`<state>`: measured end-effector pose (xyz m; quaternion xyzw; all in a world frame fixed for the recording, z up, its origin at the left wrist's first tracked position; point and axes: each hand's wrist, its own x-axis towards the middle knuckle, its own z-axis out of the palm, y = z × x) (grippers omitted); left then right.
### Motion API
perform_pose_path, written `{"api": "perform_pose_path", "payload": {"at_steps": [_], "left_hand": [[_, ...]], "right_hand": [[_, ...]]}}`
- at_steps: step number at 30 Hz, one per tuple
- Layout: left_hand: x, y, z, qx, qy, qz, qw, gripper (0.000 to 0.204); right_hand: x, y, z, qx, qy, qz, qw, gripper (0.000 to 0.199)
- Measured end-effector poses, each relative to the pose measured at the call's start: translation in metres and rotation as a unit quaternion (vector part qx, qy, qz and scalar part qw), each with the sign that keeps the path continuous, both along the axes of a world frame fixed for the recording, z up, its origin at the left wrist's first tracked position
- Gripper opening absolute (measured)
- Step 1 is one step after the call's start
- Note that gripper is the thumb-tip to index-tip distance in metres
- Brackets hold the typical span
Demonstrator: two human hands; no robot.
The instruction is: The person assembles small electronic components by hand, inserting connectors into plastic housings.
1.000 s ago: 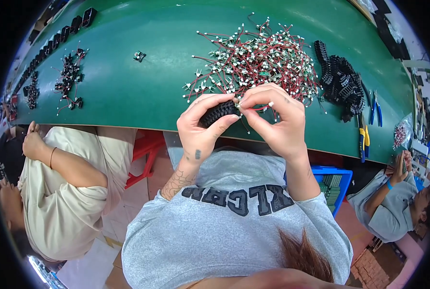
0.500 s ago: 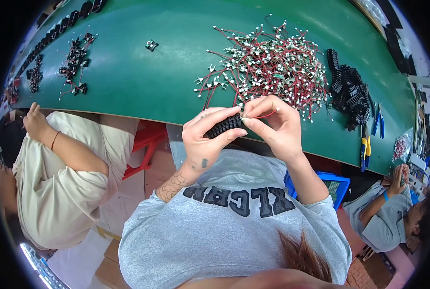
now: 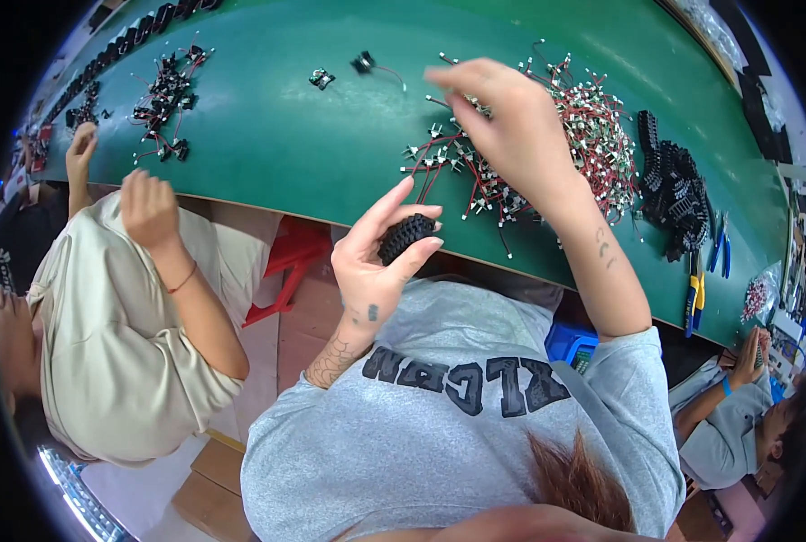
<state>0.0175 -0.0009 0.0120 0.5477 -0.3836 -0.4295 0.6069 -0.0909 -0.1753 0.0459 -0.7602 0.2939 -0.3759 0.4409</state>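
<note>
In my left hand point(image 3: 363, 269), a black ridged strip of small moulded plastic parts point(image 3: 406, 238) is gripped between thumb and fingers, just off the table's near edge. My right hand point(image 3: 516, 126) reaches out over the pile of red-wired pieces with white connectors point(image 3: 594, 131). Its fingers are slightly blurred but apart, with nothing visible between them. Left of those fingertips, a small black part with a red wire point(image 3: 363, 63) lies on the green table point(image 3: 267, 135). Beside it sits another small black and white part point(image 3: 321, 79).
A cluster of black wired parts point(image 3: 166, 99) lies to the left. Black ridged strips point(image 3: 674, 194), yellow-handled pliers point(image 3: 694, 294) and blue-handled pliers point(image 3: 721, 246) are at the right. Co-workers sit on both sides, one raising a hand point(image 3: 150, 212) near the table edge.
My right hand has left the strip and swung forward over the table. A black part with a red wire now lies there. My left hand keeps the strip; the view has shifted slightly.
</note>
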Motion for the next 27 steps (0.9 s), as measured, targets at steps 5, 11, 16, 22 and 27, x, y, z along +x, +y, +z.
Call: {"api": "perform_pose_path", "payload": {"at_steps": [5,11,16,22,27], "left_hand": [[0.004,0.001,0.002,-0.006,0.063,0.01,0.998,0.054],[0.007,-0.008,0.001,-0.032,0.119,-0.006,0.992,0.043],[0.008,-0.019,-0.001,-0.062,0.16,-0.023,0.985,0.039],[0.006,-0.033,-0.007,-0.085,0.15,-0.021,0.985,0.038],[0.007,-0.034,-0.008,-0.074,0.157,-0.013,0.985,0.039]], "right_hand": [[-0.005,-0.015,-0.008,-0.349,0.235,0.159,0.893,0.021],[-0.004,-0.018,-0.005,-0.38,0.329,0.142,0.853,0.016],[-0.012,-0.016,0.009,-0.423,0.315,0.077,0.846,0.01],[-0.025,-0.018,0.031,-0.433,0.336,0.041,0.835,0.008],[-0.032,-0.009,0.041,-0.251,0.232,0.056,0.938,0.008]]}}
